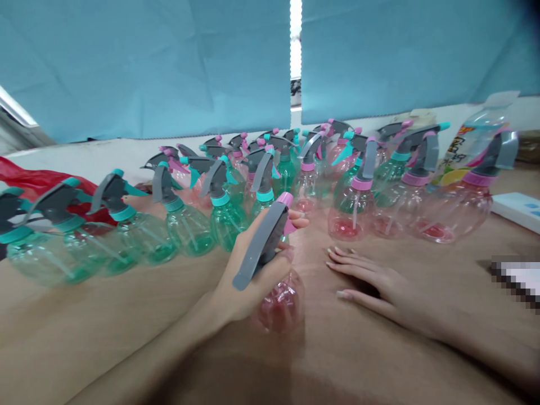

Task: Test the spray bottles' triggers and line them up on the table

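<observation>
Near the middle of the table, my left hand [248, 275] is wrapped round the neck of a pink spray bottle [282, 306]. Its grey trigger head with a pink nozzle leans up to the right above my fingers, and the bottle's neck is hidden by the hand. My right hand [371, 275] rests on the tabletop to the right, fingers stretched out and nothing in them. Just beyond its fingertips stands another pink spray bottle [348, 211]. Green spray bottles [189, 228] stand in a row left of my left hand.
Several more pink and green spray bottles crowd the back of the table [337, 349]. At right are a tall clear drink bottle [485, 124], a white box [518, 211] and a pixelated flat object [518, 278]. Red plastic [50, 177] lies at left. Blue sheets [147, 67] hang behind.
</observation>
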The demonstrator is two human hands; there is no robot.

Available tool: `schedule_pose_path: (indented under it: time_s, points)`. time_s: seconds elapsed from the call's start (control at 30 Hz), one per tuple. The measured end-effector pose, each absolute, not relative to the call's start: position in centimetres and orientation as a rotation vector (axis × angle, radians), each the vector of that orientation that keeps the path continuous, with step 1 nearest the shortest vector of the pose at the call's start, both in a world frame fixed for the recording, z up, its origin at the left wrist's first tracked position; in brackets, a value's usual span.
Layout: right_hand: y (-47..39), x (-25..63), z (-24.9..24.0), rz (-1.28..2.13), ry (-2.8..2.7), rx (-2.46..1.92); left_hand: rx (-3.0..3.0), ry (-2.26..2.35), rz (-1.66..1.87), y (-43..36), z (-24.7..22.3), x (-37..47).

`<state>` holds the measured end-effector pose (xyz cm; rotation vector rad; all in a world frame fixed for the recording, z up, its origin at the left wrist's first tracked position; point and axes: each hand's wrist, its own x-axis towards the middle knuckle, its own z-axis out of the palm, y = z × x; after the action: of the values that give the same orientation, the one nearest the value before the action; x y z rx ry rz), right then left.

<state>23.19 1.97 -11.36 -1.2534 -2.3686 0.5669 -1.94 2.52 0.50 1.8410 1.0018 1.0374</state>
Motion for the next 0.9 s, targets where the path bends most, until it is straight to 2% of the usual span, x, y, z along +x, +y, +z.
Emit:
schedule_pose_path:
  time_s: [0.9]
  points:
    - [2.11,23.39,-11.82,0.564,-2.369,-1.230,1.914,1.014,0.996,2.50,0.63,-2.17]
